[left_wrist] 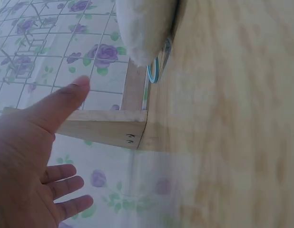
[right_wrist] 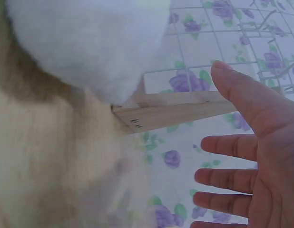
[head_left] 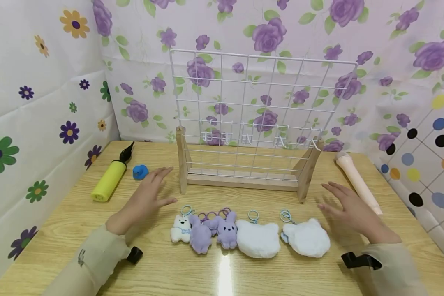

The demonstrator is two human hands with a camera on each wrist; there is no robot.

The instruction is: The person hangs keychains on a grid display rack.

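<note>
My left hand (head_left: 144,198) is held over the table with thumb and fingers apart, holding nothing, left of a row of plush keychains. My right hand (head_left: 349,211) does likewise at the row's right end. From left to right lie a small white bear keychain (head_left: 181,229), a purple plush keychain (head_left: 200,236), a purple bunny keychain (head_left: 227,233), a large white plush keychain (head_left: 259,239) and another white one (head_left: 308,238), their rings toward the back. Behind them stands a white wire grid rack (head_left: 247,119) on a wooden base (head_left: 240,182), with several white hooks (head_left: 247,139) low on the grid.
A yellow hand pump (head_left: 110,181) with a black nozzle and a small blue duck (head_left: 140,172) lie at the left on the wooden table (head_left: 177,275). A pale pink microphone-shaped stick (head_left: 357,181) lies at the right. Flowered cloth (head_left: 140,82) hangs behind.
</note>
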